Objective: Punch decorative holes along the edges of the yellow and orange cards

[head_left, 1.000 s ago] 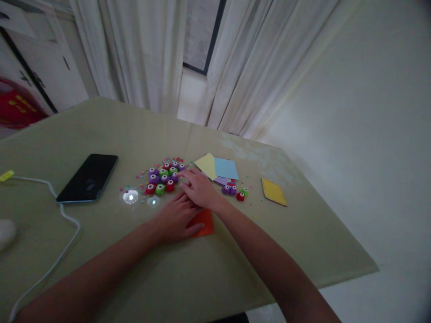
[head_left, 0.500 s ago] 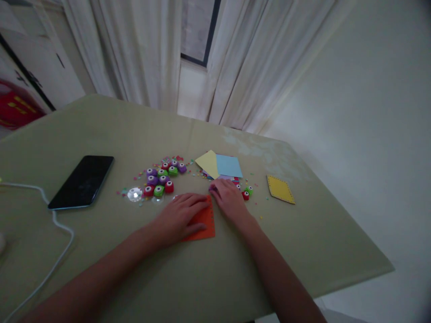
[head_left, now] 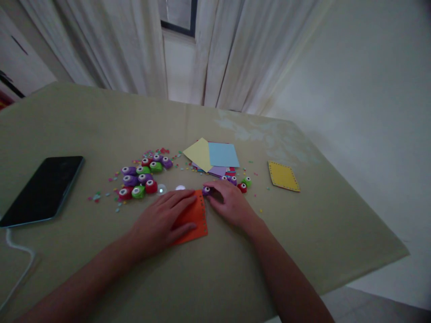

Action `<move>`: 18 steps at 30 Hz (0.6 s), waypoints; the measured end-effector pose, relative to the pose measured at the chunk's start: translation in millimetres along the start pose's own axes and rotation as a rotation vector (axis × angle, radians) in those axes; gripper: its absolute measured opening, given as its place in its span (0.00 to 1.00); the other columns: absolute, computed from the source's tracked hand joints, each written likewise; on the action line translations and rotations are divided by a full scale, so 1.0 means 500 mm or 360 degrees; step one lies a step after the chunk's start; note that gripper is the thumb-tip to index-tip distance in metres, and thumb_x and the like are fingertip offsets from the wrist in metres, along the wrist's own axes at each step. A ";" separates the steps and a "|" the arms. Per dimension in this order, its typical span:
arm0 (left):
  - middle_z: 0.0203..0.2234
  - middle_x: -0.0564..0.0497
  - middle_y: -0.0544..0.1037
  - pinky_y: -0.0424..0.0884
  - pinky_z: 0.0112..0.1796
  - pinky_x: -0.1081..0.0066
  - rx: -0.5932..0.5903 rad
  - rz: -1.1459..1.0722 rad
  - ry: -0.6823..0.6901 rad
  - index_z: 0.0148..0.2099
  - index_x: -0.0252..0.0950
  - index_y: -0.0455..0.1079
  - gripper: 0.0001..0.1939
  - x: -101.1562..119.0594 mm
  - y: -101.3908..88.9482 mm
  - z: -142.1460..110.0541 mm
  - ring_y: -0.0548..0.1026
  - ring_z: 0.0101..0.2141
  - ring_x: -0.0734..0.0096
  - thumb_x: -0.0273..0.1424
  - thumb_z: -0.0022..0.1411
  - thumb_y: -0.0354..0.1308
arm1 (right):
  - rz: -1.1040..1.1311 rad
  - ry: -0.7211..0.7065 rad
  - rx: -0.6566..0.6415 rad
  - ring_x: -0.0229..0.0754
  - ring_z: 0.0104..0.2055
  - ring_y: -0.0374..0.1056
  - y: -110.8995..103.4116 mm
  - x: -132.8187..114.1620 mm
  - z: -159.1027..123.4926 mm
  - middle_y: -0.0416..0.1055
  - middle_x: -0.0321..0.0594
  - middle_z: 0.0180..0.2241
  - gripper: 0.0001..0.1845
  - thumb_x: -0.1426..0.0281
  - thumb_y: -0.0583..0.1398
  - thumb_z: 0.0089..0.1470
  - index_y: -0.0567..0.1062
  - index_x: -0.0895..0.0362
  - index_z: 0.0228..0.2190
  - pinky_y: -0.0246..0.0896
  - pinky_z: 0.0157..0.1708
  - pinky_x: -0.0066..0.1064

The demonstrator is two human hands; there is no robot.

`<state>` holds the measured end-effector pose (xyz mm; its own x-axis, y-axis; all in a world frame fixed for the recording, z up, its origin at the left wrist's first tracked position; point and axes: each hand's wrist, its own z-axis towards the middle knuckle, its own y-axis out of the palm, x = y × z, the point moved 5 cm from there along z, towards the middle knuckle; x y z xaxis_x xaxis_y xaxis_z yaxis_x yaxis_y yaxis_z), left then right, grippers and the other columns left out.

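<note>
My left hand (head_left: pixel 164 217) lies flat over an orange square of paper (head_left: pixel 189 219), fingers spread, pressing it against the table. Small holes run along the right edge of that paper. At its top right corner, my right hand (head_left: pixel 232 202) grips a small purple craft punch (head_left: pixel 206 191) between thumb and fingers. Whether the paper's edge sits inside the punch, I cannot tell. Just beyond the right hand are a red punch (head_left: pixel 242 187), a green one (head_left: pixel 247 181) and purple ones (head_left: pixel 232 180), partly covered by the hand.
Several red, green and purple punches (head_left: pixel 145 178) stand left of centre amid paper confetti. Behind the hands lie stacked yellow (head_left: pixel 198 154) and blue (head_left: pixel 224 155) sheets. A hole-edged yellow square (head_left: pixel 283 176) is at right, a black tablet (head_left: pixel 42 190) with a white cable (head_left: pixel 23 250) at left.
The view has shifted, so the table's contents appear displaced. My right hand stays by the paper's top right corner, with the purple punch now more visible. My left hand still holds the paper down.
</note>
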<state>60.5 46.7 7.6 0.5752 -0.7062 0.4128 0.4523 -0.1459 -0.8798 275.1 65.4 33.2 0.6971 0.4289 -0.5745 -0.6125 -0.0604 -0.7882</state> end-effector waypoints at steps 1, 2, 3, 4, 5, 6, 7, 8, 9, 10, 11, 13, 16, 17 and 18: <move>0.70 0.44 0.70 0.68 0.64 0.52 0.0002 0.0012 0.0003 0.72 0.41 0.66 0.30 0.001 0.000 -0.001 0.71 0.65 0.51 0.49 0.76 0.57 | 0.0026 0.0012 0.0026 0.49 0.55 0.76 0.000 0.001 0.000 0.82 0.48 0.53 0.20 0.78 0.64 0.62 0.80 0.57 0.54 0.69 0.58 0.42; 0.70 0.44 0.71 0.69 0.64 0.52 0.0006 0.0024 0.0007 0.72 0.41 0.66 0.30 0.002 -0.001 -0.001 0.71 0.64 0.51 0.49 0.76 0.57 | 0.0049 0.0024 0.0049 0.48 0.54 0.76 0.000 0.001 0.000 0.82 0.48 0.52 0.19 0.78 0.65 0.61 0.81 0.57 0.54 0.69 0.57 0.41; 0.69 0.44 0.71 0.69 0.64 0.52 0.0012 0.0035 0.0012 0.72 0.41 0.66 0.29 0.003 -0.002 -0.001 0.72 0.64 0.51 0.49 0.77 0.57 | 0.0072 0.0036 0.0066 0.48 0.53 0.77 0.001 0.002 0.000 0.82 0.47 0.51 0.19 0.78 0.65 0.61 0.81 0.57 0.53 0.69 0.57 0.40; 0.69 0.43 0.71 0.69 0.64 0.52 0.0016 0.0044 0.0018 0.72 0.41 0.66 0.29 0.004 -0.003 -0.001 0.72 0.64 0.51 0.49 0.77 0.56 | 0.0098 0.0054 0.0080 0.47 0.52 0.77 0.001 0.003 0.000 0.83 0.47 0.50 0.19 0.78 0.65 0.60 0.81 0.57 0.52 0.70 0.56 0.40; 0.69 0.43 0.71 0.69 0.64 0.52 0.0017 0.0050 0.0024 0.72 0.40 0.66 0.29 0.005 -0.004 -0.001 0.72 0.64 0.51 0.49 0.77 0.56 | 0.0127 0.0077 0.0094 0.47 0.51 0.77 0.001 0.004 0.000 0.83 0.46 0.50 0.19 0.78 0.65 0.60 0.81 0.56 0.52 0.70 0.55 0.39; 0.69 0.43 0.71 0.69 0.64 0.52 0.0016 0.0055 0.0028 0.72 0.40 0.66 0.30 0.005 -0.004 -0.001 0.72 0.64 0.52 0.49 0.77 0.56 | 0.0157 0.0102 0.0102 0.47 0.50 0.77 0.001 0.005 0.001 0.83 0.45 0.49 0.19 0.77 0.65 0.60 0.80 0.56 0.52 0.71 0.54 0.39; 0.69 0.43 0.71 0.69 0.64 0.52 0.0011 0.0059 0.0030 0.72 0.40 0.66 0.30 0.005 -0.004 -0.001 0.72 0.64 0.52 0.49 0.77 0.56 | 0.0182 0.0125 0.0107 0.47 0.50 0.78 0.000 0.006 0.000 0.83 0.45 0.49 0.19 0.77 0.65 0.60 0.80 0.55 0.52 0.71 0.54 0.39; 0.70 0.43 0.71 0.69 0.64 0.52 0.0006 0.0063 0.0031 0.72 0.40 0.65 0.30 0.005 -0.004 -0.001 0.71 0.64 0.52 0.49 0.77 0.56 | 0.0198 0.0139 0.0111 0.47 0.50 0.78 0.000 0.006 0.000 0.83 0.45 0.49 0.19 0.77 0.65 0.60 0.80 0.55 0.52 0.71 0.54 0.39; 0.70 0.43 0.71 0.69 0.64 0.53 0.0000 0.0065 0.0031 0.72 0.41 0.65 0.30 0.005 -0.003 -0.001 0.71 0.65 0.52 0.49 0.77 0.56 | 0.0204 0.0142 0.0113 0.47 0.51 0.78 0.000 0.006 0.000 0.83 0.45 0.50 0.19 0.76 0.65 0.60 0.81 0.55 0.52 0.71 0.55 0.40; 0.70 0.43 0.70 0.69 0.64 0.53 -0.0003 0.0067 0.0031 0.72 0.41 0.65 0.30 0.005 -0.003 -0.001 0.71 0.65 0.52 0.49 0.77 0.56 | 0.0204 0.0136 0.0113 0.48 0.51 0.77 0.000 0.005 0.000 0.82 0.45 0.50 0.18 0.76 0.65 0.61 0.81 0.55 0.52 0.71 0.55 0.41; 0.70 0.43 0.71 0.69 0.64 0.53 0.0000 0.0067 0.0032 0.72 0.41 0.65 0.30 0.006 -0.004 -0.001 0.71 0.65 0.52 0.49 0.77 0.56 | 0.0202 0.0126 0.0111 0.48 0.52 0.77 -0.001 0.004 0.000 0.82 0.45 0.50 0.18 0.76 0.65 0.61 0.81 0.54 0.52 0.71 0.56 0.41; 0.70 0.44 0.71 0.69 0.64 0.53 0.0007 0.0064 0.0038 0.72 0.41 0.66 0.29 0.007 -0.005 -0.001 0.71 0.65 0.52 0.49 0.77 0.56 | 0.0205 0.0107 0.0102 0.47 0.52 0.77 0.000 0.003 0.000 0.82 0.45 0.50 0.18 0.76 0.65 0.61 0.81 0.54 0.52 0.71 0.56 0.41; 0.69 0.43 0.71 0.69 0.64 0.52 0.0009 0.0060 0.0039 0.72 0.40 0.66 0.29 0.008 -0.006 -0.002 0.71 0.65 0.51 0.48 0.77 0.56 | 0.0202 0.0081 0.0096 0.47 0.52 0.77 0.000 0.002 0.000 0.83 0.45 0.50 0.18 0.77 0.65 0.60 0.81 0.55 0.52 0.70 0.56 0.40; 0.69 0.43 0.71 0.69 0.64 0.52 0.0005 0.0059 0.0038 0.72 0.40 0.66 0.30 0.008 -0.006 -0.002 0.71 0.65 0.51 0.48 0.77 0.56 | 0.0190 0.0072 0.0099 0.47 0.53 0.77 0.000 0.002 0.000 0.82 0.46 0.50 0.18 0.77 0.65 0.61 0.81 0.55 0.52 0.70 0.57 0.40; 0.69 0.43 0.71 0.68 0.64 0.51 0.0001 0.0058 0.0034 0.72 0.40 0.66 0.30 0.008 -0.005 -0.002 0.71 0.65 0.51 0.49 0.77 0.56 | 0.0176 0.0066 0.0100 0.48 0.53 0.77 0.000 0.002 0.000 0.82 0.46 0.50 0.18 0.77 0.65 0.61 0.81 0.55 0.52 0.70 0.57 0.41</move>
<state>61.0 43.6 11.5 0.5769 -0.7255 0.3753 0.4315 -0.1194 -0.8942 275.7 65.7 32.6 0.6381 0.3850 -0.6668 -0.7077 -0.0480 -0.7049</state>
